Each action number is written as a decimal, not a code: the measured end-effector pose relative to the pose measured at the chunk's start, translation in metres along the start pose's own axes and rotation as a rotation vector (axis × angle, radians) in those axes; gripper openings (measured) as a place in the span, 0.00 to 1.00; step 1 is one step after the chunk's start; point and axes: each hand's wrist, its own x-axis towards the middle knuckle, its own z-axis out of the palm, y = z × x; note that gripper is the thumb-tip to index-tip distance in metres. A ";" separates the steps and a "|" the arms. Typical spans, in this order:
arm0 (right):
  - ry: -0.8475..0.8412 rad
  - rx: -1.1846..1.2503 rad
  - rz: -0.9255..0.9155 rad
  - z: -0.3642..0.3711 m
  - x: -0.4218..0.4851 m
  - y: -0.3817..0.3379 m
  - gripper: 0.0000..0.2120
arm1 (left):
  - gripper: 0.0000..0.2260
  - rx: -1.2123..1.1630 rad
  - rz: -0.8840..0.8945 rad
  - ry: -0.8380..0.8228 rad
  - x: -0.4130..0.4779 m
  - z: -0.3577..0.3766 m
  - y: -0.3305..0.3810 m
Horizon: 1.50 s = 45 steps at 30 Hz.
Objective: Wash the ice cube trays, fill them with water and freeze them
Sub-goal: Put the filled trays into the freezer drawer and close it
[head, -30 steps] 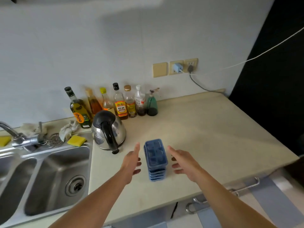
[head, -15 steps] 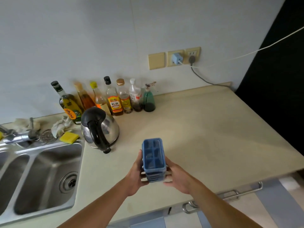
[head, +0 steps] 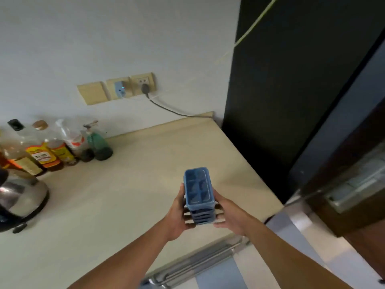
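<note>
A pale counter (head: 125,195) ran along the white wall to a tall dark cabinet (head: 281,80) on the right. A steel kettle (head: 18,197) stood at the left edge of view, with a row of bottles (head: 52,151) against the wall behind it. Near the counter's front right corner, the left hand (head: 177,213) and right hand (head: 231,215) each gripped one long side of a stack of blue ice cube trays (head: 199,190), whose top compartments faced up.

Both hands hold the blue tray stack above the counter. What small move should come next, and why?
Probably carry the tray stack rightward toward the tall black unit: the left hand and right hand grip its sides, and the view faces that way.
</note>
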 end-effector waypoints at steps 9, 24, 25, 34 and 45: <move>-0.026 0.073 -0.030 -0.136 -0.002 0.001 0.37 | 0.37 -0.002 0.012 0.019 0.055 0.132 0.012; 0.091 0.017 -0.064 -0.182 0.001 0.028 0.30 | 0.26 0.028 0.028 0.189 0.076 0.149 -0.019; 0.185 -0.086 -0.091 -0.190 -0.005 0.037 0.26 | 0.24 0.059 0.050 0.283 0.072 0.153 -0.032; 0.480 -0.892 -0.154 -0.294 -0.035 0.152 0.24 | 0.08 1.220 0.716 0.267 0.052 0.225 -0.122; 0.611 -1.212 -0.362 -0.359 0.054 0.244 0.42 | 0.27 1.939 1.001 0.637 0.169 0.297 -0.150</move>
